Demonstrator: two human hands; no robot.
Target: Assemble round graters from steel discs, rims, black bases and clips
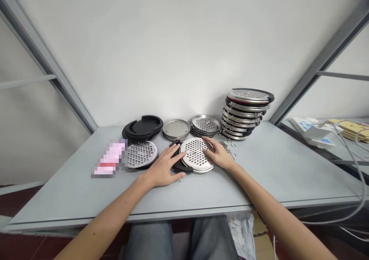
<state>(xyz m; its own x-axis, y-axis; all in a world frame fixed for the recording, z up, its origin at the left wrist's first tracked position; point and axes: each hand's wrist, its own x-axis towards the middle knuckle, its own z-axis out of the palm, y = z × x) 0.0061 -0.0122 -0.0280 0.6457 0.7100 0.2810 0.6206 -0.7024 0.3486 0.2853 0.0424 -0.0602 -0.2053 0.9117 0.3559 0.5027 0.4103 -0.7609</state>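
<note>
A round silver plate with rows of slots lies at the middle of the grey table, partly over a black ring-shaped piece. My left hand rests on the left side of the black piece, fingers spread, one fingertip at the plate's left edge. On the plate's right side lies my right hand, its fingers apart over the rim and slots. Left of my left hand is a perforated disc on a dark stack. Small metal rings lie beyond my right hand.
Along the wall stand black discs, plain silver discs, grated discs and a tall stack of assembled pieces. A blurred pink item lies left; a white box and cables are right.
</note>
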